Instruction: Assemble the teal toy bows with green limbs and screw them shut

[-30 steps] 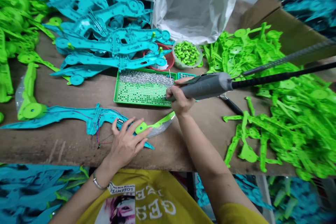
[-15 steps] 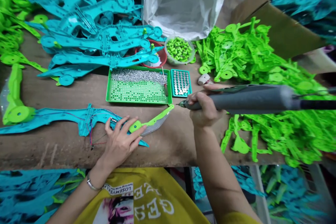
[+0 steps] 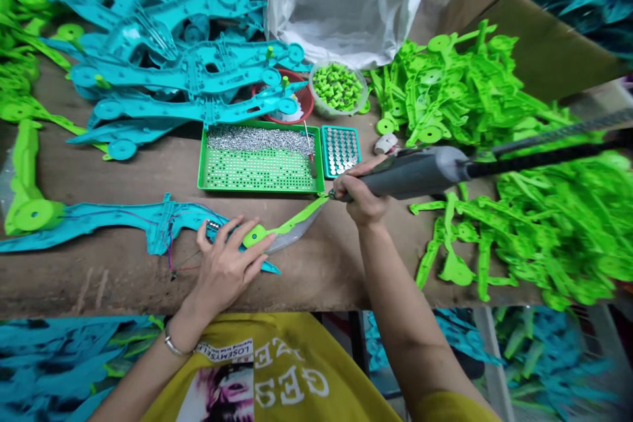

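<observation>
A long teal plastic toy part [image 3: 109, 219] with thin red and blue wires lies on the wooden bench [image 3: 326, 270]. My left hand [image 3: 226, 267] lies flat on its right end, fingers spread, pressing a green blade-shaped piece [image 3: 287, 227] onto it. My right hand [image 3: 362, 194] is wrapped round a grey electric screwdriver [image 3: 420, 171], held almost level. Its tip touches the far end of the green piece, just below the green screw tray [image 3: 260, 161].
A small teal tray of button cells [image 3: 340, 149] sits right of the screw tray. Behind stand a bowl of green pegs [image 3: 337, 87] and a red dish [image 3: 302, 100]. Teal parts [image 3: 188, 72] pile at the back left, green parts [image 3: 499, 158] at the right.
My right hand went right with the screwdriver, away from the screw tray, then came back left until the tip met the green piece. My left hand has stayed put.
</observation>
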The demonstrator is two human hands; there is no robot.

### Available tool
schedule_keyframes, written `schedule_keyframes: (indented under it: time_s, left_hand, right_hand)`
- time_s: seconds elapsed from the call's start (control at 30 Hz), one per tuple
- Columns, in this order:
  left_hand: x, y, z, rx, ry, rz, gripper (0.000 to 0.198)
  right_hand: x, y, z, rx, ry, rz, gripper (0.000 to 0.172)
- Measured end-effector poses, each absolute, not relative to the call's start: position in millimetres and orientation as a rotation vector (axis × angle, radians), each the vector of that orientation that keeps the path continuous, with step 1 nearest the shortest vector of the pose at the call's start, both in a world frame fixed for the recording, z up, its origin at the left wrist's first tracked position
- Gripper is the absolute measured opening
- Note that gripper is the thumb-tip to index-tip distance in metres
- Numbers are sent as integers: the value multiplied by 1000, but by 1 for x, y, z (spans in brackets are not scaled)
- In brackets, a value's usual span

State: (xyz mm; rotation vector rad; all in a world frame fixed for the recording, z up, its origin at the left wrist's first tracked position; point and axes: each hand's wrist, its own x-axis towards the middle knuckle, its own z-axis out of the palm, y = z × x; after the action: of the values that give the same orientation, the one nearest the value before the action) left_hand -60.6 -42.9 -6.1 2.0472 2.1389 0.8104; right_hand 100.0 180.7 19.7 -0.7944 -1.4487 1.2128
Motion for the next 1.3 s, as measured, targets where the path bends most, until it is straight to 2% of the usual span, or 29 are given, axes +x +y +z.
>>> schedule_keyframes:
  time_s: [0.13, 0.3, 0.43, 0.53, 0.67, 0.73, 0.83, 0.9, 0.97, 1.03, 1.13, 1.3]
  left_hand:
    - [-61, -43, -6, 2023, 2151, 795, 33]
    - [-55, -44, -1, 2023, 2175, 737, 32]
    - [-56, -52, 5, 2056, 2160, 648, 43]
    - [-73, -68, 14, 2011, 2202, 724, 45]
    - [-118, -103, 24, 1746, 2468, 1028, 55]
    - [-139, -119, 22, 1621, 2579, 934, 57]
    - [-155, -130, 14, 1642, 2489, 775, 59]
    - [-154, -131, 8, 1693, 2412, 788, 58]
    - [-149, -129, 5, 1708, 2395, 842, 56]
    - [-142, -126, 3, 1715, 2381, 873, 54]
    - [-128, -121, 2, 1751, 2282, 918, 53]
    - [-96, -112, 9, 1802, 2059, 958, 46]
  right_hand:
    - [100, 183, 33, -762, -1587, 1293, 21]
    - [91, 164, 56, -809, -1567, 1147, 25]
    - [73, 155, 58, -905, -1529, 1146, 30]
    - [64, 155, 51, -993, -1493, 1139, 36]
    - [67, 144, 45, -1019, -1509, 954, 32]
    - [70, 126, 44, -911, -1454, 754, 33]
    - [69, 88, 39, -780, -1498, 503, 51]
    - [67, 65, 33, -732, -1925, 562, 58]
    - [68, 53, 27, -626, -2405, 642, 52]
    - [73, 52, 22, -556, -2656, 647, 40]
    - [93, 59, 17, -617, -2683, 636, 33]
    - [138, 69, 14, -782, -2675, 533, 31]
